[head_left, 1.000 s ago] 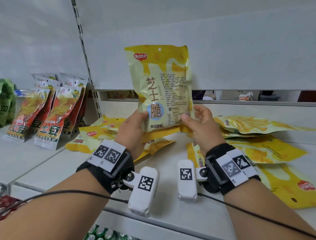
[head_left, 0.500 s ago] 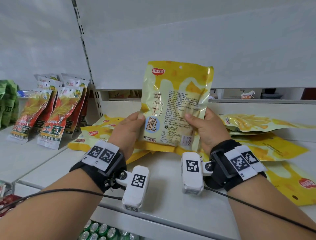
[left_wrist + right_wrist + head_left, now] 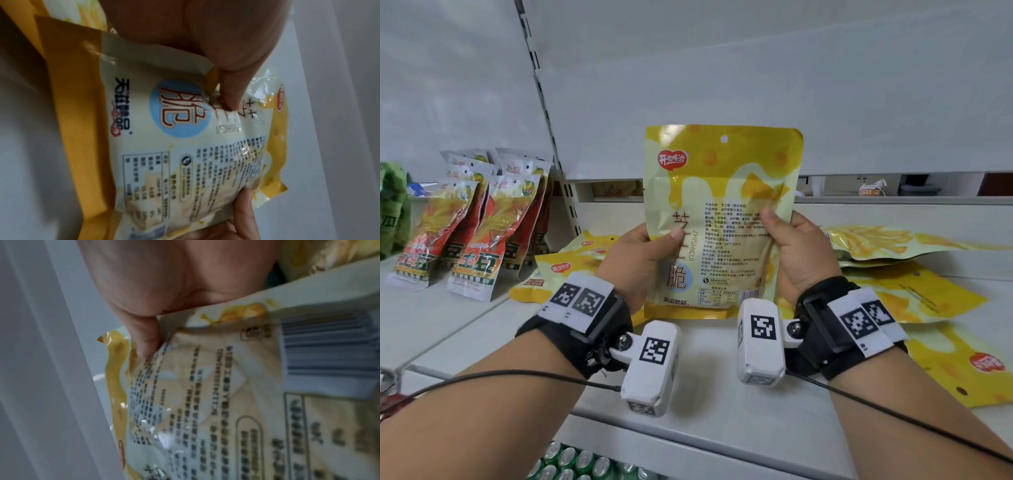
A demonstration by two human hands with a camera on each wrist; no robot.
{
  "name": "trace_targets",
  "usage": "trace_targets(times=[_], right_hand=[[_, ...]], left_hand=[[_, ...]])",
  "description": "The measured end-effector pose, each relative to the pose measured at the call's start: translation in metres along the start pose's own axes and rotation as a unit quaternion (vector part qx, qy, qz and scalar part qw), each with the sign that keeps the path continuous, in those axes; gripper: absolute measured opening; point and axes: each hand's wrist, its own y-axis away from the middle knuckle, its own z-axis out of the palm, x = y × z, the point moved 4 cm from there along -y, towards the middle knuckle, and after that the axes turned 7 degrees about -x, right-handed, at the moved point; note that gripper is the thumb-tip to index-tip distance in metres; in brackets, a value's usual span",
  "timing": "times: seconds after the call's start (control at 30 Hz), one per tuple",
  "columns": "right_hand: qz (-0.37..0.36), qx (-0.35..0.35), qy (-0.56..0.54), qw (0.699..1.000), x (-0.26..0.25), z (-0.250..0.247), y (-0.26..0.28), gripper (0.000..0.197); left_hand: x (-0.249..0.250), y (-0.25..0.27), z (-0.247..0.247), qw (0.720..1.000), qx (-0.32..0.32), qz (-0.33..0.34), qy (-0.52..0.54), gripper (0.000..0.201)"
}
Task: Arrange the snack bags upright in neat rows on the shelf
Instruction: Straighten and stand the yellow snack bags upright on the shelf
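Note:
A yellow and cream snack bag [image 3: 719,219] stands upright in front of me, its printed back facing me and its bottom edge close to the white shelf [image 3: 705,387]. My left hand [image 3: 643,253] grips its left edge, thumb on the face. My right hand [image 3: 791,250] grips its right edge the same way. The left wrist view shows the bag [image 3: 185,129] with my thumb pressed into it; the right wrist view shows the bag [image 3: 205,394] pinched at its edge. Other yellow bags lie flat at the left [image 3: 561,270] and at the right [image 3: 914,294].
Red and orange snack bags [image 3: 472,236] stand upright in rows at the left of the shelf. A green pack [image 3: 393,209] is at the far left edge. Green can tops [image 3: 571,462] show below the shelf's front edge. A slotted upright [image 3: 544,102] runs up the back wall.
The bag has come down and straightened from a tilt to upright, its bottom edge now near the shelf. Both hands have slid higher along its side edges.

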Motion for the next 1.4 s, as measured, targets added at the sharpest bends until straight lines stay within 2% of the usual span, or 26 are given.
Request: trace_targets(times=[0.03, 0.2, 0.27, 0.37, 0.47, 0.57, 0.63, 0.77, 0.87, 0.9, 1.0, 1.1, 1.17, 1.27, 1.3, 1.33, 1.4], right_hand=[[-0.006, 0.002, -0.001, 1.0, 0.0, 0.0, 0.0, 0.01], [-0.012, 0.006, 0.012, 1.0, -0.002, 0.0, 0.002, 0.027], [0.0, 0.005, 0.022, 1.0, -0.002, 0.002, 0.002, 0.021], [0.003, -0.011, 0.0, 1.0, -0.003, 0.006, 0.003, 0.012], [-0.008, -0.01, 0.023, 1.0, -0.005, 0.007, 0.005, 0.017], [-0.006, -0.003, 0.057, 0.998, -0.005, 0.006, 0.006, 0.036], [0.016, 0.01, 0.049, 0.999, -0.002, 0.004, 0.006, 0.04], [0.026, 0.036, 0.067, 0.997, -0.001, 0.003, 0.002, 0.033], [0.019, 0.052, 0.084, 0.995, 0.0, 0.0, 0.001, 0.006], [0.02, 0.075, 0.1, 0.992, 0.0, -0.003, 0.001, 0.004], [0.012, 0.114, 0.143, 0.983, -0.002, -0.006, 0.003, 0.015], [0.034, 0.025, 0.136, 0.99, -0.004, 0.013, 0.01, 0.015], [0.052, -0.068, 0.16, 0.983, -0.002, 0.032, 0.017, 0.003], [0.055, -0.175, 0.207, 0.961, 0.006, 0.052, 0.025, 0.062], [0.052, -0.19, 0.224, 0.955, 0.008, 0.056, 0.026, 0.075], [0.044, -0.197, 0.241, 0.949, 0.008, 0.058, 0.028, 0.079], [0.028, -0.174, 0.266, 0.948, 0.009, 0.055, 0.027, 0.071]], left_hand=[[0.0, 0.0, 0.0, 1.0, 0.003, -0.004, 0.009, 0.011], [0.011, -0.004, -0.001, 0.999, 0.032, -0.002, -0.034, 0.021], [0.023, -0.007, 0.0, 0.998, 0.043, 0.017, -0.045, 0.029], [0.039, -0.011, 0.004, 0.998, 0.037, 0.038, -0.023, 0.017], [0.045, -0.013, 0.004, 0.997, 0.067, 0.03, -0.021, 0.036], [0.044, -0.015, 0.004, 0.997, 0.066, 0.025, -0.029, 0.023], [0.041, -0.015, 0.004, 0.997, 0.068, 0.025, -0.026, 0.02], [0.037, -0.014, -0.002, 0.995, 0.085, 0.029, -0.04, 0.022], [0.038, -0.013, -0.012, 0.992, 0.114, 0.034, -0.043, 0.023], [0.039, -0.012, -0.015, 0.99, 0.129, 0.031, -0.042, 0.024], [0.042, -0.008, -0.021, 0.984, 0.175, 0.02, -0.004, 0.032], [0.041, -0.002, -0.022, 0.976, 0.201, -0.021, 0.079, 0.058], [0.045, 0.004, -0.011, 0.983, 0.156, -0.026, 0.089, 0.057], [0.049, 0.01, 0.01, 0.998, 0.016, -0.016, 0.062, 0.062], [0.049, 0.011, 0.014, 0.998, -0.022, -0.02, 0.059, 0.067], [0.049, 0.012, 0.015, 0.997, -0.049, -0.027, 0.061, 0.073], [0.049, 0.01, 0.012, 0.993, -0.079, -0.039, 0.078, 0.082]])
